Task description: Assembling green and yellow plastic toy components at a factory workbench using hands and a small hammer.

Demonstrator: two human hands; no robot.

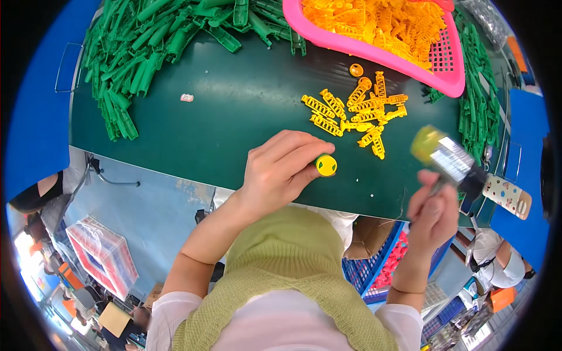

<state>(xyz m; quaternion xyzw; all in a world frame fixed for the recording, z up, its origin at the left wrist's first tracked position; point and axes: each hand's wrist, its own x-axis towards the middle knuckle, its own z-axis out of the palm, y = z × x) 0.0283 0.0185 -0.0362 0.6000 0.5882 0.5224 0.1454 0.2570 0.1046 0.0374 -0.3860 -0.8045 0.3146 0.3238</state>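
Observation:
My left hand (276,167) is closed around a small green piece near the table's front edge. Its round yellow end (326,165) faces up between thumb and fingers; the rest is hidden by the hand. To the right, my right hand (433,213) grips a hammer (449,159) by its handle, above the table edge. The hammer head has a yellow face, a silvery middle and a black end, slightly blurred. Beyond my left hand lies a loose group of yellow slotted plastic pieces (366,111), with a small round yellow cap (356,70) behind them.
Green plastic channel pieces (158,44) are heaped at the far left, more (479,99) at the right. A pink basket (374,55) full of yellow pieces stands at the back. A cream patterned object (507,196) is at the right edge. Below sits a blue crate (366,274).

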